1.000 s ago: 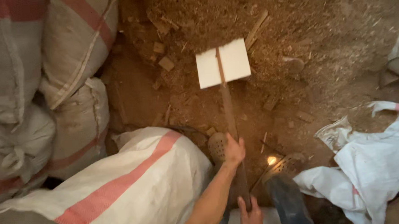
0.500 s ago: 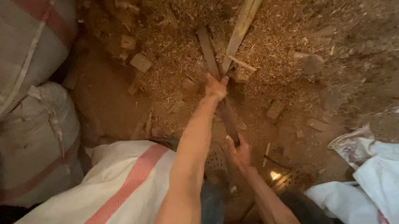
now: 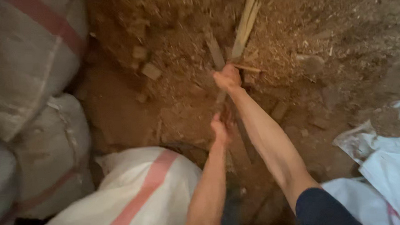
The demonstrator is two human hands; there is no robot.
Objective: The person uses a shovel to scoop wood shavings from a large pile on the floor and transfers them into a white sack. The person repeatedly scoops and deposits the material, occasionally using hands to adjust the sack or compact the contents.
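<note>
Shovel handle (image 3: 220, 94) runs toward 12 o'clock into the sawdust pile (image 3: 273, 42). Right hand (image 3: 227, 76) and left hand (image 3: 220, 128) each grip it closed, digging; lifting likely calls for firm hold.

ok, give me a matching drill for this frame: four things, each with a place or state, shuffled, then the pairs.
Things:
1. right hand
2. left hand
3. white woven sack with a pink stripe
4. pale split wooden stick

Places or states:
A. bottom left, beside the forearm
B. lower on the long wooden handle
C. lying on the chaff-strewn dirt at top
D. higher on the handle

Pairs: 1-D, 2-B, 3-A, 4-C
</note>
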